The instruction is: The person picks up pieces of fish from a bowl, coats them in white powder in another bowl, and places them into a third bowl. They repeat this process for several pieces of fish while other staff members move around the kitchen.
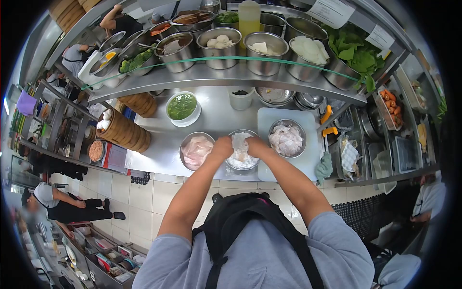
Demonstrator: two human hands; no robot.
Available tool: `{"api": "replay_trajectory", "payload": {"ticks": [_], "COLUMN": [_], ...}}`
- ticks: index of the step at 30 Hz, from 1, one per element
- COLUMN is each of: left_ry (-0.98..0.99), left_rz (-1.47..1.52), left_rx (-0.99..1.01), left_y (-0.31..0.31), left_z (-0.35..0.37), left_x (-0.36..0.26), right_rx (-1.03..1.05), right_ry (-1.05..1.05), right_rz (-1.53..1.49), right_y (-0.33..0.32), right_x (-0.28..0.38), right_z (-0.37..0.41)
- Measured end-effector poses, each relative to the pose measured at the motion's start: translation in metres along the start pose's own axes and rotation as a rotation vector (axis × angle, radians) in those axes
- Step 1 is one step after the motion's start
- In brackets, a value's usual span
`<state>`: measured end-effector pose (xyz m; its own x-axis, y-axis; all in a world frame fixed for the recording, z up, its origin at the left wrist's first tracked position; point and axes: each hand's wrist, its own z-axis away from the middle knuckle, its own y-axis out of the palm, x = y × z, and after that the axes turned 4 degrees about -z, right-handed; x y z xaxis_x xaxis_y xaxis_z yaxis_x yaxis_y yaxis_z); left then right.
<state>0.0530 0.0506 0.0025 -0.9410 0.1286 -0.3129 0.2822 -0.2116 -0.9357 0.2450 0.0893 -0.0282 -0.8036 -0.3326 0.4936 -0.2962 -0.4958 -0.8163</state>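
Note:
Between my hands hangs a flour-coated piece of pale meat [239, 140], stretched over a metal bowl of white flour [241, 161]. My left hand [222, 146] pinches its left side, with fingertips curled at the bowl's rim. On the opposite side, my right hand [257, 146] is closed on the piece's right edge. Left of the flour, a metal bowl holds raw pale pink meat slices [197, 150]. Another metal bowl to the right contains flour-coated pieces [286, 138] and rests on a white cutting board [301, 166].
Behind the bowls stand a white tub of chopped greens [183, 107] and bamboo steamers [126, 131]. A metal shelf [216, 76] carrying several ingredient pots crosses above the counter. A greenish cloth [324, 168] lies at the board's right edge. Other people stand farther off.

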Motion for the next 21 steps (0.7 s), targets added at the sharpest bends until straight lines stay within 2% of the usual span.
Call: {"api": "replay_trajectory", "payload": {"ticks": [3,5,7,8,10,11,13,14,17,19,21], "left_ry": [-0.085,-0.061,-0.041,-0.041,0.034,0.037,0.078,0.078,0.007,0.037,0.020], "left_rz": [0.003,0.003,0.063,0.061,0.140,0.139,0.220,0.218,0.260,0.320,0.358], "left_rx": [-0.029,-0.023,-0.059,-0.056,-0.239,-0.234,-0.321,-0.321,-0.246,-0.341,-0.361], "left_y": [0.014,0.015,0.009,0.005,-0.009,-0.013,-0.017,-0.018,-0.023,-0.023,-0.023], "left_z": [0.001,0.006,0.012,0.018,0.034,0.041,0.052,0.057,0.073,0.084,0.095], "left_x": [-0.016,-0.020,-0.022,-0.020,-0.012,-0.007,0.002,0.002,0.003,0.003,0.008], "right_rx": [-0.078,-0.099,0.108,0.108,0.202,0.203,-0.155,-0.156,-0.110,0.067,0.127], "right_ry": [-0.032,-0.054,0.041,0.041,0.139,0.143,0.045,0.044,-0.060,-0.106,-0.081], "right_rz": [0.028,0.076,0.080,0.076,0.135,0.130,0.008,0.007,0.022,0.068,0.052], "right_y": [0.014,0.017,0.007,0.001,-0.013,-0.012,-0.007,-0.004,0.016,0.012,-0.002], "right_x": [0.011,0.015,0.022,0.024,0.030,0.033,0.037,0.038,0.031,0.030,0.034], "right_z": [0.019,0.020,0.022,0.021,0.022,0.023,0.023,0.019,-0.003,-0.006,0.001]}}
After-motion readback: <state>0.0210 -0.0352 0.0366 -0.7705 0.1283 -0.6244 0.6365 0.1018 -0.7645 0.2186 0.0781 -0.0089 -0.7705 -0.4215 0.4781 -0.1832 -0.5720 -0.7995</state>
